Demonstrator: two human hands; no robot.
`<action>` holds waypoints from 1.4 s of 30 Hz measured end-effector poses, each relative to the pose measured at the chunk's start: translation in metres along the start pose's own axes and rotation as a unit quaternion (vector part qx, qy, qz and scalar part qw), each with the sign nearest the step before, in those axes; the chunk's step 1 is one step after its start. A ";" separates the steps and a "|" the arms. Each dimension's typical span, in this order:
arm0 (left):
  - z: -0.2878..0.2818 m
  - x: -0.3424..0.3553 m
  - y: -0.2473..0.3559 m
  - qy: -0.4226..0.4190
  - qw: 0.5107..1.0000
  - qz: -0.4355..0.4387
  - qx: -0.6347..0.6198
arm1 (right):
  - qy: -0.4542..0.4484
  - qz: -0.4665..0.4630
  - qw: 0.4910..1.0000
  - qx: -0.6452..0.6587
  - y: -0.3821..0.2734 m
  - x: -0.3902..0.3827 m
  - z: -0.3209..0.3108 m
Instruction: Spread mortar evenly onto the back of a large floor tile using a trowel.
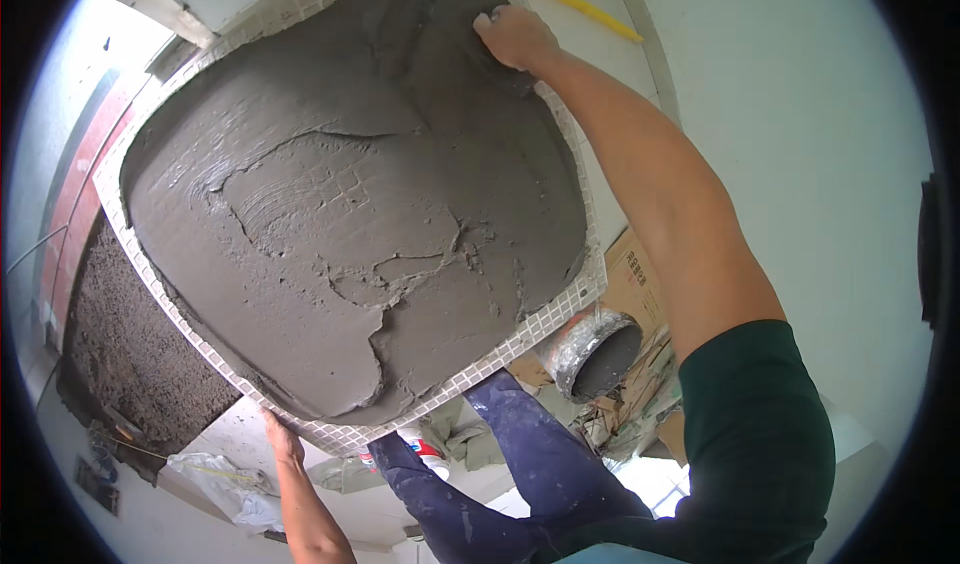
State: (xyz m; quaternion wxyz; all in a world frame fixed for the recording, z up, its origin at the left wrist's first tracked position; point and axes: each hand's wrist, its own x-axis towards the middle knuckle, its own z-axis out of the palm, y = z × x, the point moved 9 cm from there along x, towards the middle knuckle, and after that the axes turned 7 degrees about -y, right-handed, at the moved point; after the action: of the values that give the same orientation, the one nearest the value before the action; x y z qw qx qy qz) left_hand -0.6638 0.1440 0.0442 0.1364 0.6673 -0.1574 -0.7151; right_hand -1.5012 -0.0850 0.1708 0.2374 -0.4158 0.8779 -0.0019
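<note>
A large tile (563,307) lies back side up, its raised grid showing along the edges. Wet grey mortar (330,224) covers nearly all of it in a thick coat, with ridges and torn patches near the middle and lower part. At the tile's far right corner, my right hand (517,39) is closed in a fist, low against the mortar, round what looks like a trowel's handle; the blade is hard to tell from the mortar. My left hand (284,442) grips the tile's near left edge, its fingers partly hidden beneath.
A mortar-smeared bucket (600,356) lies tipped beside my leg, near cardboard (634,274) and scraps. Rough mortar bedding (140,334) covers the floor at left. A clear plastic bag (228,486) lies near my left arm. A yellow level-like bar (578,6) is at far right, by the wall.
</note>
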 end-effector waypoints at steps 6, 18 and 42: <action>-0.001 0.010 -0.009 0.023 0.999 -0.034 0.009 | -0.115 0.163 0.945 0.260 0.037 0.007 0.018; -0.007 0.003 -0.006 0.117 0.989 -0.085 0.025 | -0.212 0.083 0.847 0.481 0.034 -0.197 0.012; 0.000 0.012 -0.009 -0.020 0.989 -0.081 0.120 | -0.191 0.090 0.844 0.494 -0.286 -0.124 0.142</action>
State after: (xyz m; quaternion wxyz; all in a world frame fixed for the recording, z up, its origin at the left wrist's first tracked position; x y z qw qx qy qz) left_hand -0.6647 0.1476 0.0295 -0.0064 0.6748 -0.1902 -0.7131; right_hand -1.1663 -0.1539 0.1536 0.5732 -0.1550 0.7316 -0.3349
